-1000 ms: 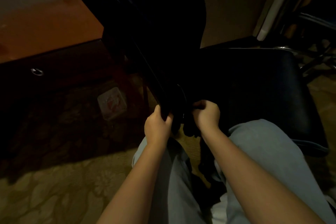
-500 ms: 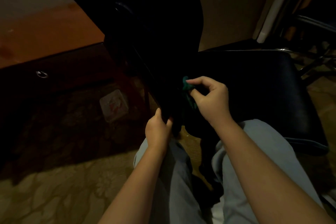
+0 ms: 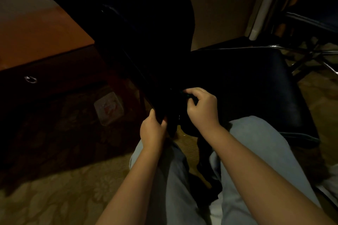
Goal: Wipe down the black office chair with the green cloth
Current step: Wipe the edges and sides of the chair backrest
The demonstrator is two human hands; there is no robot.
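Note:
The black office chair fills the middle of the head view, its tall backrest [image 3: 146, 33] rising at the centre and its padded seat [image 3: 256, 86] spreading right. My left hand [image 3: 152, 129] grips the lower edge of the backrest. My right hand [image 3: 202, 108] is closed on the green cloth [image 3: 182, 92] where backrest and seat meet. Only a dark sliver of cloth shows past my fingertips; shadow hides the remainder. My knees in pale trousers sit just below both hands.
A wooden desk [image 3: 36, 42] with a round drawer pull [image 3: 30, 79] stands at the left. A pale square object [image 3: 108, 107] lies on the patterned carpet beneath it. A second chair's chrome legs [image 3: 311, 60] spread at the far right, beside a white upright post [image 3: 263, 5].
My right hand lifted from the backrest's lower edge up to the seat joint with the green cloth, which showed plainly half a second ago and is now nearly hidden. My left hand has stayed put.

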